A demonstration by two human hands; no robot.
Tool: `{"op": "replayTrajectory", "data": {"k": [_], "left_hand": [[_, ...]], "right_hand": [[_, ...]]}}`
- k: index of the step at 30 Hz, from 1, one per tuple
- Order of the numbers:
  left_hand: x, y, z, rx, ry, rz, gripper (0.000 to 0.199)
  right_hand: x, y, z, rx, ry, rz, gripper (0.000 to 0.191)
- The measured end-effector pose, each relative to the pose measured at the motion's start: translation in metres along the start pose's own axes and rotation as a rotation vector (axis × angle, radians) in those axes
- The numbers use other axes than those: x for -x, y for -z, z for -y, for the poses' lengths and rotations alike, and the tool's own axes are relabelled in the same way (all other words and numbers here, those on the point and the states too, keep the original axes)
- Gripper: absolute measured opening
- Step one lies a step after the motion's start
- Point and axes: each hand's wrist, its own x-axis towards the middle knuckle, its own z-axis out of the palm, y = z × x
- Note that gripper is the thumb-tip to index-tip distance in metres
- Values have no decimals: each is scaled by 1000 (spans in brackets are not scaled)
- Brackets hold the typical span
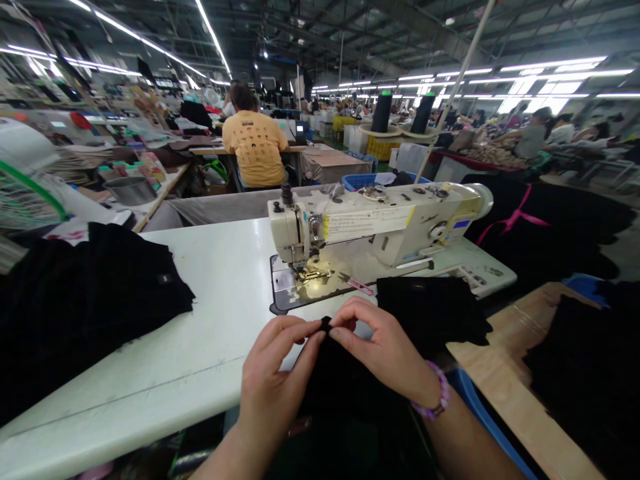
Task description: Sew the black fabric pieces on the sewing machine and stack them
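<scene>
Both hands pinch the top edge of a piece of black fabric, which hangs down in front of the table edge. My left hand grips it between thumb and forefinger. Close beside it, my right hand, with a beaded bracelet at the wrist, pinches the same edge. The fingertips nearly meet. Just beyond them stands a sewing machine, its presser foot and needle area over a metal plate. Small pink-handled thread snips lie on the machine bed. Dark surroundings hide the fabric's lower part.
Black cloth pieces cover the table's left end. More folded black fabric lies right of the hands. A wooden board and a blue bin are at right. A person in a yellow shirt sits ahead.
</scene>
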Motion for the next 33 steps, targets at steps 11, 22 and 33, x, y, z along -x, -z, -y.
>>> {"op": "replayTrajectory", "data": {"k": [11,22,33], "left_hand": [[-17,8,-7,131,144,115,11],[-32,51,9,28,232,139,14],[-30,67,25,202,563,15,36]], "right_hand": [[-5,2,9,90,98,42,5],[5,32,10,648,301,84,5],[2,32,3,171,80,-48,11]]}}
